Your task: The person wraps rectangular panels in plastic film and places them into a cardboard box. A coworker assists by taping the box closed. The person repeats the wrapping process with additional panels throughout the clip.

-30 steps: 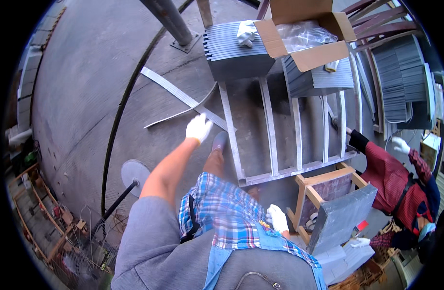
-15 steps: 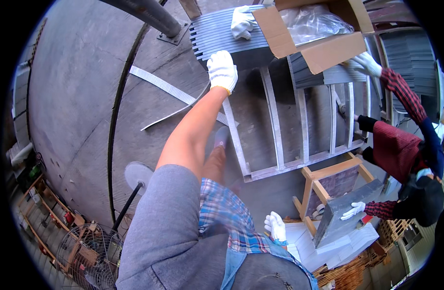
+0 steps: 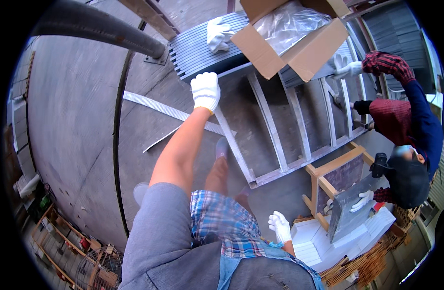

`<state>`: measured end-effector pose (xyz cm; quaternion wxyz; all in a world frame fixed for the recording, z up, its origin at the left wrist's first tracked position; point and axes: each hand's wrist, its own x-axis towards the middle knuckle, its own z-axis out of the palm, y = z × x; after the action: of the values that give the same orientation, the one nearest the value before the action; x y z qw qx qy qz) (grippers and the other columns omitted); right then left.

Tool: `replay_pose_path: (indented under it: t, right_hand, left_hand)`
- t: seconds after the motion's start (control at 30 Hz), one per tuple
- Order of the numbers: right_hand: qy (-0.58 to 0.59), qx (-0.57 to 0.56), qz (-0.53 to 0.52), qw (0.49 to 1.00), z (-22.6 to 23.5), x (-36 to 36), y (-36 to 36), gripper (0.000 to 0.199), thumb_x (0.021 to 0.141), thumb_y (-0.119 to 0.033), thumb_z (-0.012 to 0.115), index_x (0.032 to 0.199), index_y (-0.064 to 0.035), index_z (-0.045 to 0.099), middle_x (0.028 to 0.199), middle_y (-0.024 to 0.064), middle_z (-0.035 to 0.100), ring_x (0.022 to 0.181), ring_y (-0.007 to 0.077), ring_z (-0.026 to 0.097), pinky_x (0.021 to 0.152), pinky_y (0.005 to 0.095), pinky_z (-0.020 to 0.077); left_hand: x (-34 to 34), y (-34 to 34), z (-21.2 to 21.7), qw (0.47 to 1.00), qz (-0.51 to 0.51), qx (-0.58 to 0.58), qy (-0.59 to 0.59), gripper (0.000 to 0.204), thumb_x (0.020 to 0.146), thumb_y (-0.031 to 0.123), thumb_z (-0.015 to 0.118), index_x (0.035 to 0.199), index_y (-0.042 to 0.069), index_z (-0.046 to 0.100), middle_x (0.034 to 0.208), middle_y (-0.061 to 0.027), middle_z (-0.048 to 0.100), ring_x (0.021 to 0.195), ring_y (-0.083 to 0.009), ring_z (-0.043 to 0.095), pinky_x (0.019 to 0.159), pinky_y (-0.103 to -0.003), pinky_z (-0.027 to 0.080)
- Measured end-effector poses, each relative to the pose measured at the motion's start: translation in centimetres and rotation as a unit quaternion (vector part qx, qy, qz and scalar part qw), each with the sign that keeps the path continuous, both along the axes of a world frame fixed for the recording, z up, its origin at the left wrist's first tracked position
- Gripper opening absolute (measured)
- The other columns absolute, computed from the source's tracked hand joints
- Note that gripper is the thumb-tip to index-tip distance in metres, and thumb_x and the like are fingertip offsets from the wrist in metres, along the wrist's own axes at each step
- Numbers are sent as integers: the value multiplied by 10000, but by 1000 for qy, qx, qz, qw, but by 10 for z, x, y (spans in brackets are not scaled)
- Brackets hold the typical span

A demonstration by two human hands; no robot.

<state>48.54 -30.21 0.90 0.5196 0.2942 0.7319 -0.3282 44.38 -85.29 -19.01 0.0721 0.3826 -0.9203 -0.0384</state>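
Note:
My left hand (image 3: 205, 92), in a white knitted glove, is stretched forward at the near edge of a stack of grey slatted strips (image 3: 195, 41). Its fingers are curled closed; whatever they may hold is hidden. An empty white glove (image 3: 218, 35) lies on that stack. Low at my right side is my gloved right hand (image 3: 280, 226), holding nothing, fingers apart and slightly bent. Beneath the stack stands a metal frame with several pale bars (image 3: 267, 121). An opened cardboard box (image 3: 312, 52) with clear plastic film (image 3: 289, 24) inside sits right of the stack.
A co-worker (image 3: 408, 179) at the right has one gloved hand (image 3: 347, 67) by the box and another on a grey board (image 3: 352, 212). A wooden stool-like frame (image 3: 323, 174) and white panels (image 3: 309, 249) stand near. Ribbed strips (image 3: 154, 104) lie on the floor; a thick post (image 3: 101, 29) rises left.
My view has shifted, so the stack and box sit further left. My left hand has curled tighter and drawn back slightly from the stack. The co-worker has leaned in, head now over the board.

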Motion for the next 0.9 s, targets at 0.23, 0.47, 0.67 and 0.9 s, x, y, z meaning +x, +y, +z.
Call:
replay_pose_path:
  t: [0.23, 0.47, 0.67, 0.9]
  right_hand:
    - [9, -26, -22, 999, -1, -31, -22, 434, 1025, -269, 605, 1400, -56, 563, 1151, 72, 694, 959, 158, 680, 803, 311, 570]
    - [81, -231, -43, 969, -61, -157, -246, 470, 1023, -416, 597, 1396, -134, 553, 1111, 62, 705, 898, 175, 687, 759, 348, 576]
    - [142, -339, -130, 921, -54, -258, -430, 476, 1013, -305, 630, 1402, -63, 500, 1261, 135, 600, 1112, 256, 616, 826, 437, 568]
    - [54, -528, -211, 821, -74, -291, -487, 494, 1031, -341, 565, 1355, 24, 494, 1301, 185, 600, 1186, 357, 595, 989, 492, 516]
  left_hand:
    - [-7, -9, -21, 985, 14, 136, -103, 263, 874, 350, 735, 970, 114, 668, 950, -149, 687, 929, -354, 686, 759, -506, 534]
    - [-20, -35, 3, 934, -55, 289, -204, 339, 875, 340, 717, 1118, 111, 662, 991, -181, 726, 944, -391, 695, 800, -495, 552]
    - [-10, -22, -11, 935, -106, 314, -131, 276, 898, 258, 666, 1112, 84, 679, 981, -207, 718, 933, -421, 684, 822, -510, 543]
    - [-3, -8, -5, 933, -162, 291, -133, 228, 866, 228, 668, 990, 40, 705, 903, -219, 709, 893, -422, 685, 814, -516, 543]
